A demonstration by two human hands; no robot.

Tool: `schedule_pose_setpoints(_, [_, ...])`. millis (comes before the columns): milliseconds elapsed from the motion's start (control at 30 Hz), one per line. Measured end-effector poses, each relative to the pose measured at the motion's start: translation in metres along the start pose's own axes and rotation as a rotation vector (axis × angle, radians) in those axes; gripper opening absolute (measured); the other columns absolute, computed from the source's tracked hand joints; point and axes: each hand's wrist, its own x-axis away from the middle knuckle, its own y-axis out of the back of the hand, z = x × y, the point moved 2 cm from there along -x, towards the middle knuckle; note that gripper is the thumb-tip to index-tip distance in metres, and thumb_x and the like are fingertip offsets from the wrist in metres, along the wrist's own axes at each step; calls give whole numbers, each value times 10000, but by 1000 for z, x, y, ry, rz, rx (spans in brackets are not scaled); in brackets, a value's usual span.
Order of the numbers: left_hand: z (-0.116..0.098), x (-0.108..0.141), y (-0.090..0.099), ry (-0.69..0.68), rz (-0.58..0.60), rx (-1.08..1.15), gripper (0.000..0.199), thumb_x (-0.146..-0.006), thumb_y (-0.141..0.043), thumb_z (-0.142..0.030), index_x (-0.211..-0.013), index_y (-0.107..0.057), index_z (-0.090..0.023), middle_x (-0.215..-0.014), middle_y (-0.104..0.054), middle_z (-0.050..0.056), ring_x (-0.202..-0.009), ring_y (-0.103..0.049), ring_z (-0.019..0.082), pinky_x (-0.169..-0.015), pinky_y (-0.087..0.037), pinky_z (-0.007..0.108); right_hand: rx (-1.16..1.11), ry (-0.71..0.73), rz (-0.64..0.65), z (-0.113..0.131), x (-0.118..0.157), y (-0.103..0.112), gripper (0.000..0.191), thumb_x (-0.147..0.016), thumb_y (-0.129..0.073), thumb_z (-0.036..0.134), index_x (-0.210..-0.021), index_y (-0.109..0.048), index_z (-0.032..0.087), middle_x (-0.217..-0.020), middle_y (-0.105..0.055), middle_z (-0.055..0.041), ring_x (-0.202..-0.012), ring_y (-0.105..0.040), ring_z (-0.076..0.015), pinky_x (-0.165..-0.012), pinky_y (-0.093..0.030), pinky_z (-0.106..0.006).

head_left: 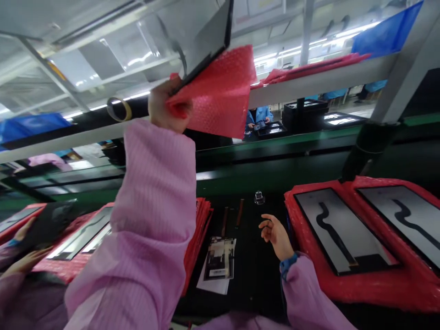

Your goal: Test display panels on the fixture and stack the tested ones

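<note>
gripping red bubble wrap (223,94) and dark-edged panel (210,42) up high in left hand (170,106). holding right hand (276,236) open near small metal part (259,198).

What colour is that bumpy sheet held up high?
The bumpy sheet in the left hand is pinkish red; the head view shows it best.

From where I watched, I could read no text, brand, number or sign; the white label on the near, central part (219,259) was too small.
</note>
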Motion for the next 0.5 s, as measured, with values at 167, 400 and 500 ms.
schedule_pose_setpoints(167, [-21, -3, -18, 11, 89, 25, 562, -1090, -61, -195, -1035, -601, -48, -940, -656, 33, -693, -457, 24, -529, -317, 92, 38, 19, -4, 0, 4, -7, 499, -722, -663, 616, -941, -635, 168, -697, -650, -15, -490, -562, -115, -408, -343, -208])
schedule_pose_setpoints(400, [-31, 45, 15, 45, 197, 59, 535, -1065, -120, -188, -1147, -616, -3, -1184, -687, 67, -727, -531, -64, -577, -328, -27, 70, 303, 254, 73, 41, -96, 433, -866, -614, 571, -1084, -698, 206, -989, -703, -66, -875, -660, -178, -715, -527, -304])
schedule_pose_setpoints(500, [-26, 95, 36, 66, 62, -72, 354, -1011, -331, -154, -1027, -668, -48, -1026, -735, 48, -601, -540, -35, -511, -383, -5, -87, 402, 445, 121, 48, -134, 580, -880, -496, 701, -1259, -608, 277, -1297, -643, -72, -1175, -623, -239, -947, -528, -413])
